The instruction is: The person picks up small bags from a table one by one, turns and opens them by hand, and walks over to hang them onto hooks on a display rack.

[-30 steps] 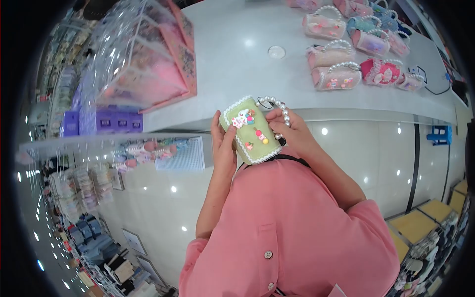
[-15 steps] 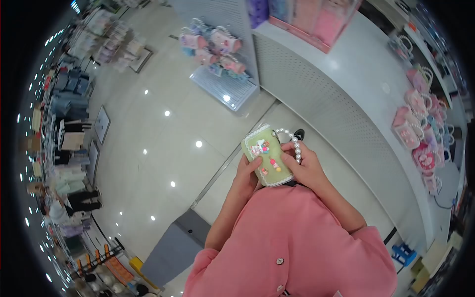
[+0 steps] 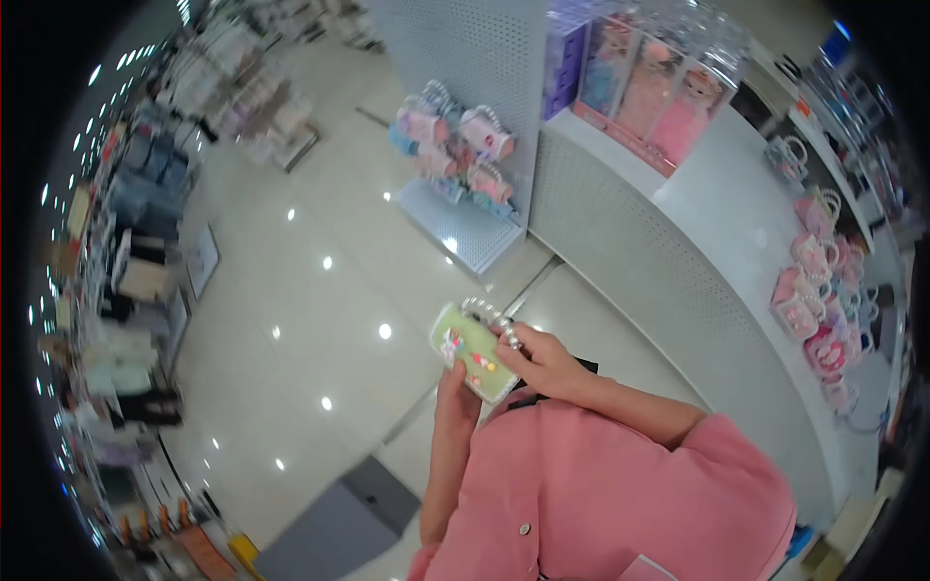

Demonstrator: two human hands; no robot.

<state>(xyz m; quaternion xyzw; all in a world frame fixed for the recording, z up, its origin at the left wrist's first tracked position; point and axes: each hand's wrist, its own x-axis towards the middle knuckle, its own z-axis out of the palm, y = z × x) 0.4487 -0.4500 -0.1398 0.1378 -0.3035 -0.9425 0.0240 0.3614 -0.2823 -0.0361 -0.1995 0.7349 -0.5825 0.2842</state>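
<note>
A small light-green handbag [image 3: 477,366] with white lace trim and colourful charms is held in front of my pink top. Its pearl-bead handle [image 3: 491,312] arches up from the top edge. My left hand [image 3: 455,392] grips the lower left side, thumb on the front face. Around the right side and by the base of the handle, my right hand [image 3: 536,358] is closed on the same bag. The backs of the bag and the fingers behind it are hidden.
A curved white counter [image 3: 717,213] runs along the right, bearing pink and blue bead-handled bags [image 3: 823,310] and a boxed doll set [image 3: 659,97]. More small bags [image 3: 455,145] hang on a pegboard panel [image 3: 465,48]. A grey box [image 3: 339,518] stands at lower left; clothes racks line the far left.
The handbag has moved left and down in view and tilted, with both hands still on it. The view has turned, so the counter and panel appear shifted.
</note>
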